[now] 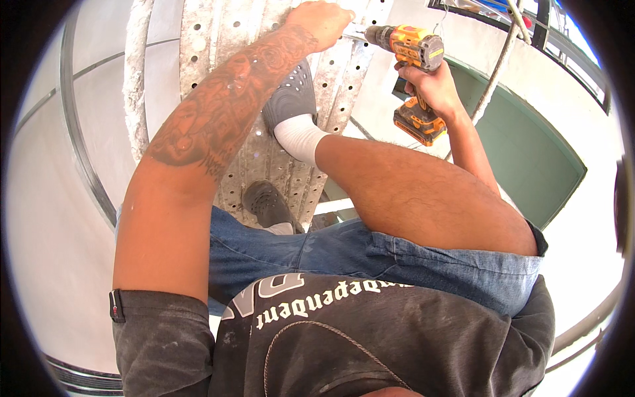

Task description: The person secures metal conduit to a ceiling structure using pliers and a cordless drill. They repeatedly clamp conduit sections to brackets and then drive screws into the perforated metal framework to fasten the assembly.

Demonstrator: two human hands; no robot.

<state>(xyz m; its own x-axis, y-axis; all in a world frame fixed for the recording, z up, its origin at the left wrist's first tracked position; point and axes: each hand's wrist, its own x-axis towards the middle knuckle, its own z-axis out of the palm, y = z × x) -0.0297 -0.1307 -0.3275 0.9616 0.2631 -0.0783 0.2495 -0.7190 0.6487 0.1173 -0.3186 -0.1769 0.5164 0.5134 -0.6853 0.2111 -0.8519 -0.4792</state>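
Note:
My right hand (433, 89) is wrapped round the grip of a yellow and black cordless drill (415, 47), whose battery pack (419, 122) hangs below the fist. The drill's chuck points left, toward my left hand (322, 23). That hand is closed, its fingertips close to a thin, pale metal piece (356, 30) in front of the chuck. Whether the fingers grip this piece or something else is hidden by the hand and the glare.
Under my feet lies a perforated metal scaffold plank (254, 155), spattered white. My grey clog (291, 92) stands on it. A white-crusted pole (135, 79) runs along its left side, and a rope-like pole (496, 76) slants at the right, before a green recess (529, 142).

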